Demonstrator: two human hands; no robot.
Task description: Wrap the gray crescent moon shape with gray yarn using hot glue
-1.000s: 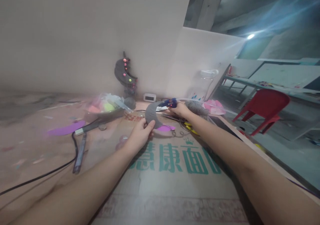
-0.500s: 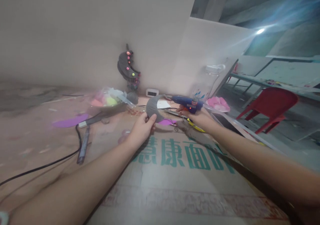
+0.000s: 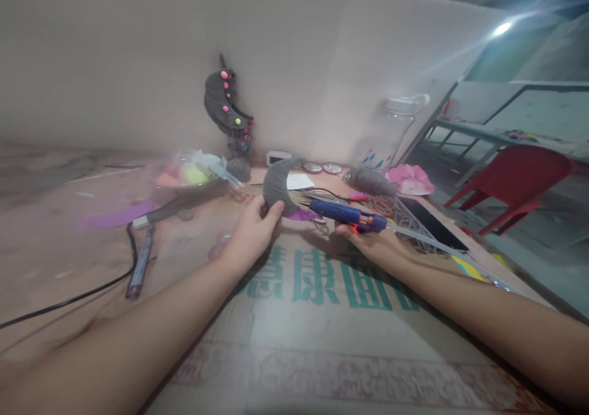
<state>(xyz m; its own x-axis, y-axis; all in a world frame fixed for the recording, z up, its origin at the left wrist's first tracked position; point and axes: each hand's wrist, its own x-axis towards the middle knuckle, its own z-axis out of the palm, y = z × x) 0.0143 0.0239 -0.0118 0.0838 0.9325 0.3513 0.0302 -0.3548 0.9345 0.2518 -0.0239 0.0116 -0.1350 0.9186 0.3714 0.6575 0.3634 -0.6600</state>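
Pinched in my left hand (image 3: 258,221) is a crescent moon wrapped in grey yarn (image 3: 277,185), held up over the table. My right hand (image 3: 361,237) grips a blue hot glue gun (image 3: 343,213) with a red light lit and a long clear glue stick (image 3: 423,238) out of its back. The gun's nozzle points left at the crescent's inner lower edge, touching or very near it. Behind and below the crescent lies a purple piece (image 3: 306,216), partly hidden. A finished-looking grey moon with coloured pompoms (image 3: 224,99) hangs on the wall.
A bowl of pompoms (image 3: 193,178) and a marker (image 3: 140,264) are on the left. At the back stand a small white device (image 3: 278,157) and a clear bottle (image 3: 389,132). Grey yarn (image 3: 372,182), red-handled scissors (image 3: 380,205) and a dark tablet (image 3: 430,221) lie right. A red chair (image 3: 515,182) stands beyond.
The glue gun has come down and turned, its nozzle now at the crescent's lower inner edge instead of near its upper tip. The left hand keeps its hold; the view has shifted slightly.
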